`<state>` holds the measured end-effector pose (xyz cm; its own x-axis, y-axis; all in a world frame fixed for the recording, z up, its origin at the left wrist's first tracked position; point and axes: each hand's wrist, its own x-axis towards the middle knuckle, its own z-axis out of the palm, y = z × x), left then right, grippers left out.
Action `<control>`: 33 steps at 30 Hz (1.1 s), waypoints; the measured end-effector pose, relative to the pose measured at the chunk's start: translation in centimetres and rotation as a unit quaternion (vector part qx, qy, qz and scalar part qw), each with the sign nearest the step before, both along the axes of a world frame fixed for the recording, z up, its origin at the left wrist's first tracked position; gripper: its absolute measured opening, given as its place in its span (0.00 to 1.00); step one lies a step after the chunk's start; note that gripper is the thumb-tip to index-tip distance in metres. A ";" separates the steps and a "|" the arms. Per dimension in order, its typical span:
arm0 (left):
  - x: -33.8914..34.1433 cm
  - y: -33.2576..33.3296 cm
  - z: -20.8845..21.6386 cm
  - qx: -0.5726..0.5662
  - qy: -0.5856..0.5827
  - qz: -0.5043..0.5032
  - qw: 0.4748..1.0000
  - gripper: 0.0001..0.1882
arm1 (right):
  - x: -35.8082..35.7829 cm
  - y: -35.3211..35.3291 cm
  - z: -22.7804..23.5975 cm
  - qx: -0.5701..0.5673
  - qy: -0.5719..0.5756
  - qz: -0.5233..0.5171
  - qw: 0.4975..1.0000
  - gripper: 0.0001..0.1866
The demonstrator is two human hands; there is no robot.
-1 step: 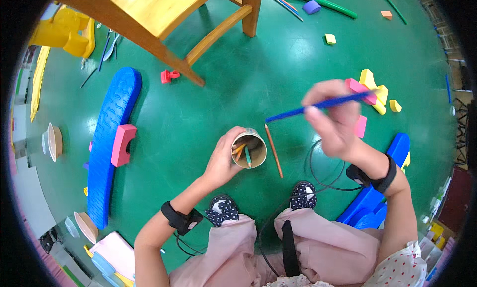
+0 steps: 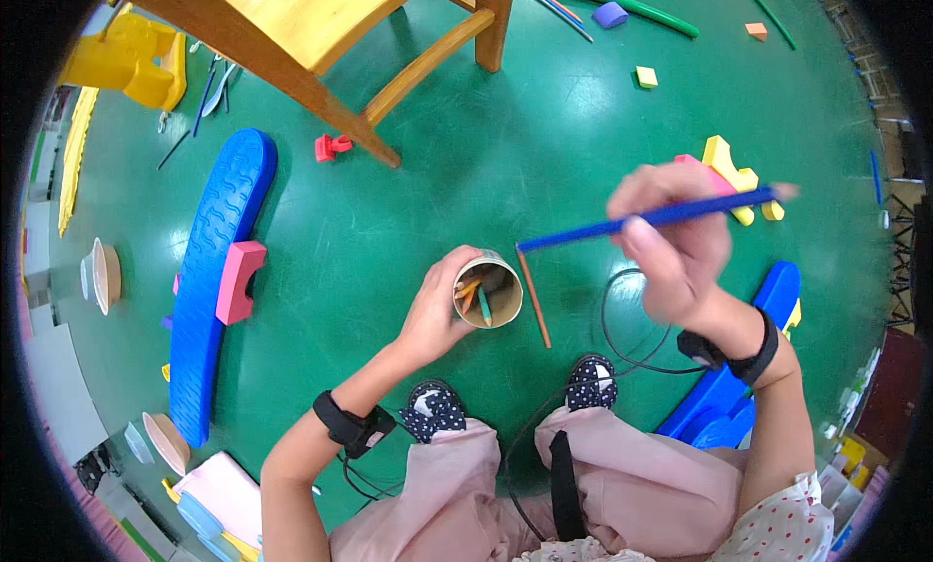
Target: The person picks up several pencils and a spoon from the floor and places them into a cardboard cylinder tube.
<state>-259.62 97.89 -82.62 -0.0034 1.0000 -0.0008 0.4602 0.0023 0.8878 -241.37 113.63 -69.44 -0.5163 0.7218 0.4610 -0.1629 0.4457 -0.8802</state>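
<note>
My left hand (image 2: 434, 311) is wrapped round a round cardboard cup (image 2: 505, 314), tilted so its mouth faces me. Inside it stand several pencils, orange-brown ones (image 2: 468, 298) and a green one (image 2: 484, 305). To the right, my right hand (image 2: 675, 239) grips a blue pencil (image 2: 573, 236) between thumb and fingers, held slantwise in the air. Its sharpened end points away to the upper right, the blunt end toward the cup. A brown pencil (image 2: 536, 304) lies on the floor beside the cup, its top near the blue pencil's end.
A wooden chair (image 2: 428, 61) stands ahead on the green floor. Blue curved boards lie at left (image 2: 219, 270) and right (image 2: 705, 397). Pink (image 2: 240, 282) and yellow (image 2: 721, 161) foam blocks lie about. A black cable (image 2: 610, 319) loops near my right shoe (image 2: 591, 382).
My right hand has shifted slightly to the right with the blue pencil, which is now less steeply slanted. My left hand and the cup have barely moved.
</note>
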 end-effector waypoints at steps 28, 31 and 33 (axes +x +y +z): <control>0.0 0.4 0.0 -0.023 -0.023 -0.017 0.999 0.37 | 1.0 -4.7 -17.2 -0.009 -0.625 0.141 0.768 0.13; -0.2 0.3 -0.3 -0.018 -0.018 -0.020 0.999 0.37 | 0.5 -4.2 -17.0 -0.047 -0.636 0.139 0.758 0.12; -0.2 0.3 -0.4 -0.017 -0.015 -0.024 0.999 0.37 | 0.5 -3.5 -16.5 -0.053 -0.661 0.143 0.735 0.13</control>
<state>-259.85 98.22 -83.05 0.0451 0.9984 -0.0346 0.4335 0.0117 0.9011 -240.90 110.15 -85.97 -0.6005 0.4926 -0.6298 0.7915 0.4778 -0.3810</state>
